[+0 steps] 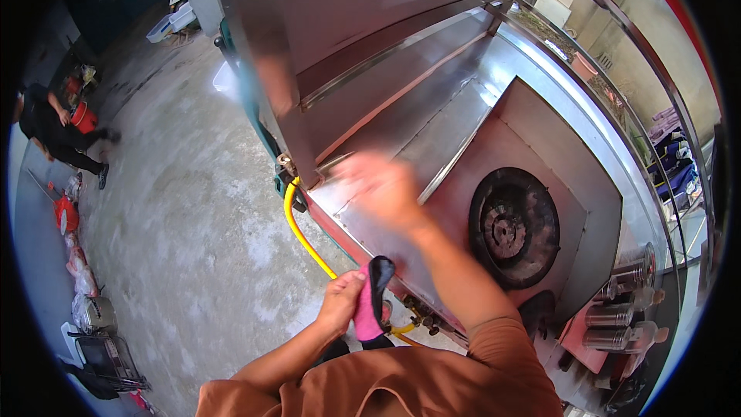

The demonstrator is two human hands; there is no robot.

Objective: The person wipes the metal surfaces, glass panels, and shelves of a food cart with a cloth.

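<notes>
My left hand [341, 301] grips a pink cloth item with a dark lining [368, 304], held in front of my body by the edge of a metal stall. Over the stall's steel worktop [399, 243] is my right hand [376, 185], blurred by motion; whether its fingers hold anything cannot be made out. A round black burner [514, 228] sits inside a metal wind guard [584, 185], right of my right forearm. Beside the stall's corner post a yellow gas hose [301, 237] hangs from a fitting.
Metal canisters [611, 315] and a plastic bottle [645, 337] stand at the lower right. Steel rails [642, 121] bound the stall's right side. At the far left, a person in dark clothes [52, 127] is near a red bucket [84, 118]. Bags and a pot [95, 315] line the left wall.
</notes>
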